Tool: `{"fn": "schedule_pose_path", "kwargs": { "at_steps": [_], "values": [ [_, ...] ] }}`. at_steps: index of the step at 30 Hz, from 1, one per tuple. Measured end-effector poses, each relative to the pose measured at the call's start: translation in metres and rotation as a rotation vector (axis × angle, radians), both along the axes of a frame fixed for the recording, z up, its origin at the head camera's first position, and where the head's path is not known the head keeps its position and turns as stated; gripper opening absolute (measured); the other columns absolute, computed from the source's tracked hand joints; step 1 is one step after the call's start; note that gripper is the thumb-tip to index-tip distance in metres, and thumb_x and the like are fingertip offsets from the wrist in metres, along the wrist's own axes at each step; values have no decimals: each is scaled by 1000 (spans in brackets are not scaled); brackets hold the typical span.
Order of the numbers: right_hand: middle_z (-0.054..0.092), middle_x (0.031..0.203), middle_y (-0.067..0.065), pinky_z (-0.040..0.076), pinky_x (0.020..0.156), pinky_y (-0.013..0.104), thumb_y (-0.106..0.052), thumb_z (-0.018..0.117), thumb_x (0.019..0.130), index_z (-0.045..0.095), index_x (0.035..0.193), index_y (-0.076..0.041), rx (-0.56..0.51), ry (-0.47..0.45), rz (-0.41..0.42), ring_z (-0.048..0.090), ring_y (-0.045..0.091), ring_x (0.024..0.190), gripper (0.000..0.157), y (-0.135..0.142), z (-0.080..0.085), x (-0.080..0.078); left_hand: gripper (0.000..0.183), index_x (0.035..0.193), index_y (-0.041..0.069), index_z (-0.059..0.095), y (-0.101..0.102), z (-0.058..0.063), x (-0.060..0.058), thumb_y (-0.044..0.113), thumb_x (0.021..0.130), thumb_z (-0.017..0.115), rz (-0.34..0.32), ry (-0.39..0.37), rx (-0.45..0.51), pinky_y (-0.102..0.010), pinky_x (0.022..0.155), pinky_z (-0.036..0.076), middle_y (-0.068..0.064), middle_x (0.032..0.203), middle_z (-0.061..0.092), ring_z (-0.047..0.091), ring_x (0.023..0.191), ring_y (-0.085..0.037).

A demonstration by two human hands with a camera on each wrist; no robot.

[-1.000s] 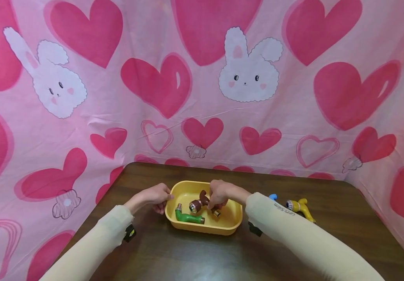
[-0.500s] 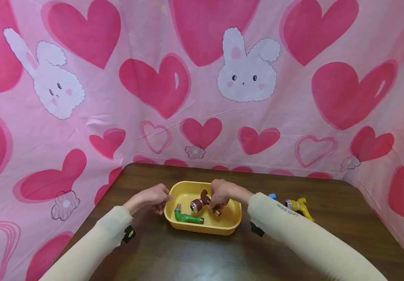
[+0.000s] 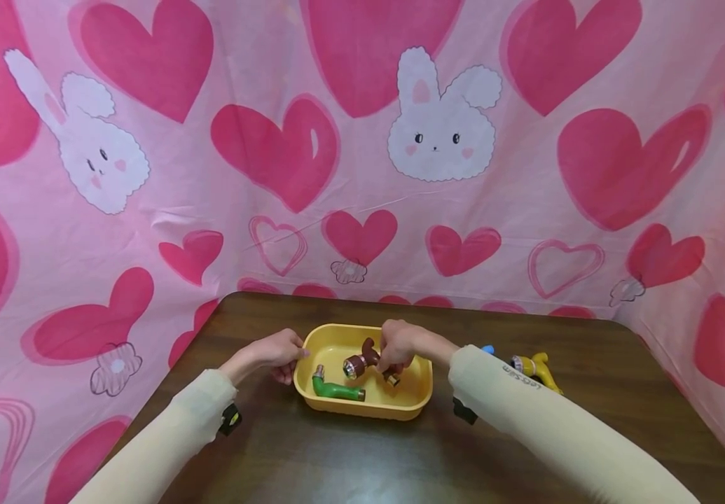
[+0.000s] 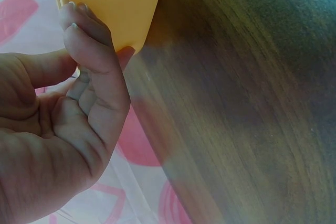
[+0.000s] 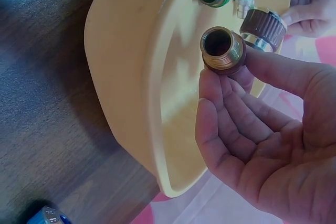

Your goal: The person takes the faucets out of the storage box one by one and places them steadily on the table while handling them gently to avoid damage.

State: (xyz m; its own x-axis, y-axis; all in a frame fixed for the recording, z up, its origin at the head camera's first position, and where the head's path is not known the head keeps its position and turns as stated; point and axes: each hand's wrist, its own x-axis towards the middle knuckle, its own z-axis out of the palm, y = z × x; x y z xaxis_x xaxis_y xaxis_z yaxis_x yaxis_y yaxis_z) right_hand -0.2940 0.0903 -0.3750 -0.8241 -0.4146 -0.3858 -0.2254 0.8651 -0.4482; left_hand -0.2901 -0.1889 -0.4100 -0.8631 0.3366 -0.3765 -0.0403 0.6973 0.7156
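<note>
My left hand (image 3: 278, 353) pinches the left rim of a yellow plastic basin (image 3: 371, 411), thumb on the inside and fingers curled outside, as the left wrist view (image 4: 86, 72) shows. Inside the basin, my right hand (image 3: 398, 346) holds a brown faucet (image 3: 357, 367) between thumb and fingertips. The faucet's threaded brass end (image 5: 219, 48) points towards the right wrist camera, and its ribbed collar with a silvery ring is on the far side. A green faucet (image 3: 339, 390) with threaded metal ends lies along the near-left part of the basin floor.
Right of the basin, a yellow faucet (image 3: 535, 367) lies on the dark wooden table (image 3: 312, 462). A blue piece (image 3: 488, 350) is mostly hidden behind my right sleeve. Pink cloth (image 3: 362, 189) with hearts and rabbits hangs around the table's back and sides.
The brown faucet and my right hand have shifted slightly to the right and up relative to the basin. My left hand stays on the rim, and the green faucet lies as before.
</note>
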Motion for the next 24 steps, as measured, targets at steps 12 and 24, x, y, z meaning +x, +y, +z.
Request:
{"fn": "schedule_pose_path", "kwargs": {
  "at_steps": [12,24],
  "values": [
    [68,62,4,59,62,31,-18,86,89,74,69,-7,7,24,-3,58,14,56,26,4,0,0,24,98,-4,71,-1,0,-1,9,110,54,-1,-1,-6,-27,48,55,-8,59,58,57,45,-13],
    [67,59,3,52,53,25,-19,87,88,73,66,-7,13,48,-9,59,14,54,29,7,2,2,26,95,-3,70,0,-3,-3,10,110,53,9,-4,-7,-27,47,54,-9,59,58,57,45,-14]
  ]
}}
